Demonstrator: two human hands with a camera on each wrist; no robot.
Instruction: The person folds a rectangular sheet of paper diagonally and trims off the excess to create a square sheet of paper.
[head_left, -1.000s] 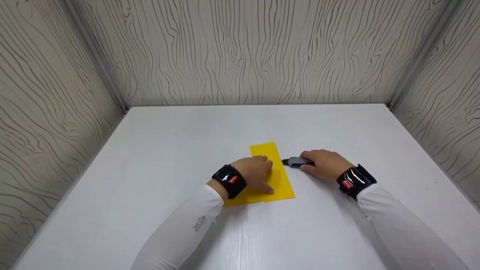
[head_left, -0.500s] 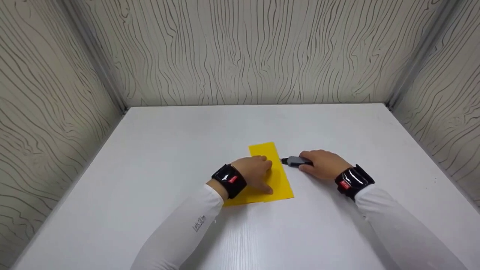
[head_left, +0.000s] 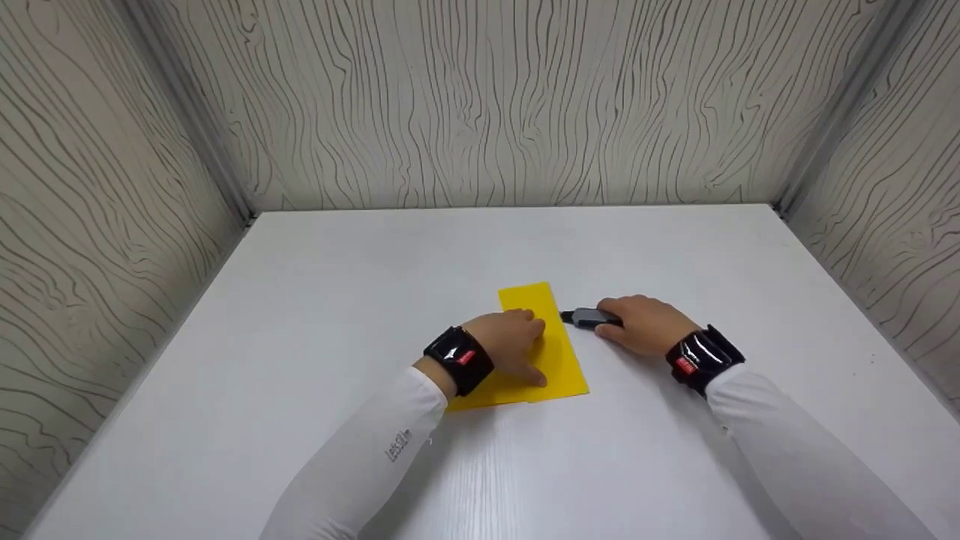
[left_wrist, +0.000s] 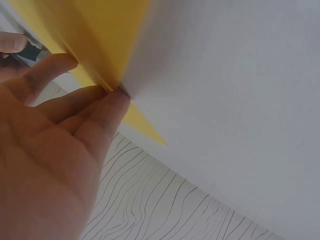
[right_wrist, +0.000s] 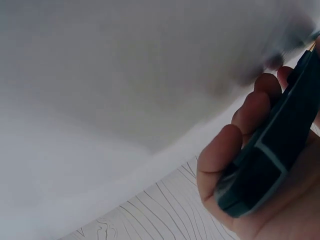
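Yellow paper lies on the white table, with a small step in its near edge. My left hand presses on it with fingertips and thumb, hiding part of it. In the left wrist view, the fingertips rest along a raised edge or fold in the yellow paper. My right hand grips a grey and black utility knife, its tip at the paper's right edge. In the right wrist view, fingers curl round the dark handle of the utility knife.
The white table stretches out on all sides of the paper. Pale wood-grain panels stand behind it and at both sides. A black band wraps the left wrist, and another black band the right.
My right hand has moved the utility knife slightly left and away from me along the paper's right edge. The left hand and the paper have stayed nearly still.
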